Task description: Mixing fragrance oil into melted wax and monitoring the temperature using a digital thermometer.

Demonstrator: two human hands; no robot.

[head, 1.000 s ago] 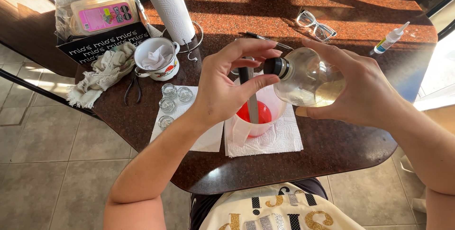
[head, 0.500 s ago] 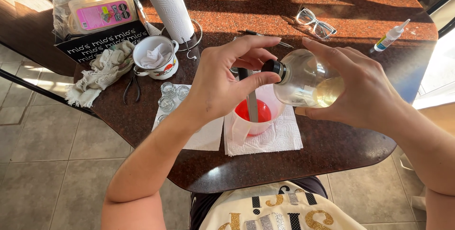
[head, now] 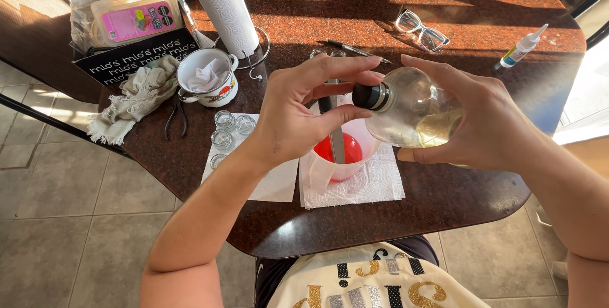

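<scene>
Left hand (head: 298, 114) pinches the black cap (head: 368, 95) of the round glass bottle (head: 412, 108) gripped by right hand (head: 482, 121).

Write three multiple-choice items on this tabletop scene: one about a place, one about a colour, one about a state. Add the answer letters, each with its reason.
1. Where is the roll of paper towel?
A. On an upright holder at the far side of the table, behind the white mug
B. On the floor
C. Inside the clear cup

2. What colour is the liquid in the clear cup?
A. Green
B. Red
C. Black

3. How is the round glass bottle held?
A. Upright on the table, untouched
B. Upside down, emptying into the mug
C. Tilted on its side in the right hand, with the left hand fingers at its dark cap

Answers: 1 A, the roll stands on its wire stand beyond the mug. 2 B, red shows in the cup's bottom. 3 C, the neck points sideways toward the left hand above the cup.
</scene>
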